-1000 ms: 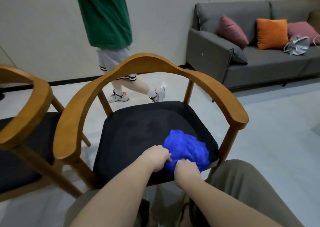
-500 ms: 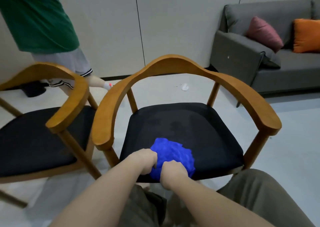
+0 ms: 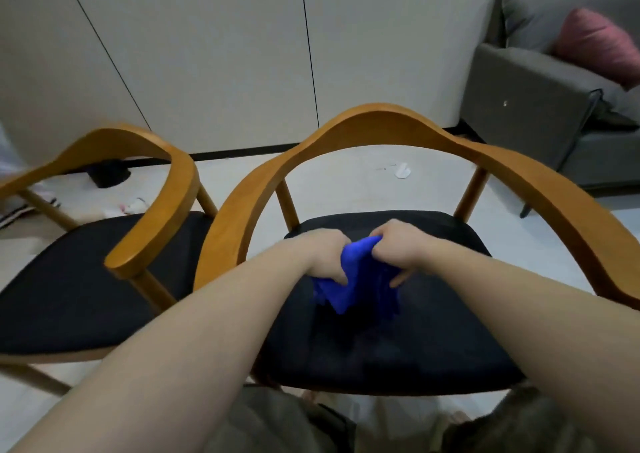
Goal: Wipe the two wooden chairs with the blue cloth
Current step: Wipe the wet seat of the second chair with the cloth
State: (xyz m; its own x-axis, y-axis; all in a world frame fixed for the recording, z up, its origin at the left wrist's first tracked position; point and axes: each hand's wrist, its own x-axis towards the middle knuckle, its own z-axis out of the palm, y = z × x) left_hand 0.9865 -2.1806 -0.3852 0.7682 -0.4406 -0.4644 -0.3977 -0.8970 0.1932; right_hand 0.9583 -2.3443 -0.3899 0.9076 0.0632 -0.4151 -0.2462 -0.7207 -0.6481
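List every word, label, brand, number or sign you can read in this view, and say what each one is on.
None: no readable text appears anywhere in the view.
The blue cloth, the near wooden chair, the left wooden chair and the grey sofa show no label, logo or number.
The white scrap on the floor is too small and blurred to tell whether it carries print.

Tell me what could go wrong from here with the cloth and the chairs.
1. The blue cloth is bunched between the left hand and right hand. Wiped like that, it would likely touch only a small patch.
2. Both hands are over the black seat of the near chair, so its wooden frame could get skipped.
3. The second chair stands close beside it, so the facing armrests may be awkward to reach.
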